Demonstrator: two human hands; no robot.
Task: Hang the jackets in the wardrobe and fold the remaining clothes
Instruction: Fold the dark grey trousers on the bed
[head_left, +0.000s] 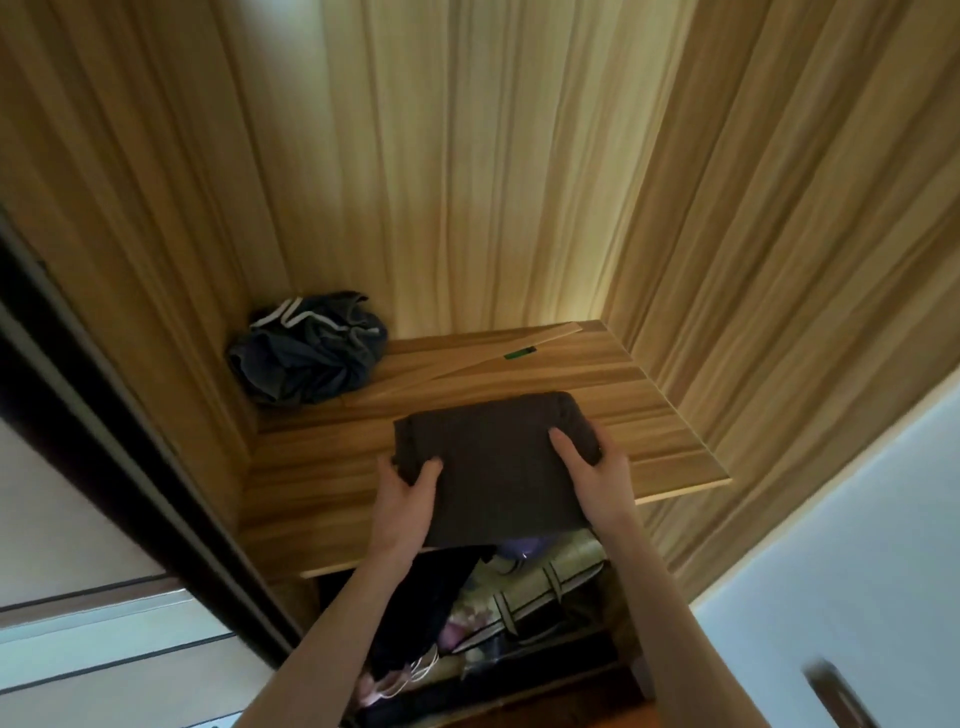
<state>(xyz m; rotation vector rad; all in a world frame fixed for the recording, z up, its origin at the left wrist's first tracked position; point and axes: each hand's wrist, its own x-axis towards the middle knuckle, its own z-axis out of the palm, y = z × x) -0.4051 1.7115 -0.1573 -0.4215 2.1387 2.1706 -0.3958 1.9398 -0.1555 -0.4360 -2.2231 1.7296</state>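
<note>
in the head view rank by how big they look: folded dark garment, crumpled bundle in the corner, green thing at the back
1. folded garment, though it is nearest the camera
2. crumpled bundle
3. green thing, clearly smallest

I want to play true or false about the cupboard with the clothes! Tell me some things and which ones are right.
1. Both hands hold the folded dark garment. True: the left hand grips its left edge, the right hand its right edge.
2. The garment lies fully on the wooden shelf. False: its near edge hangs past the shelf's front.
3. A crumpled dark blue bundle sits in the shelf's back left corner. True.
4. The bundle touches the folded garment. False: bare shelf lies between them.
5. A small green object lies near the shelf's back. True.
</note>
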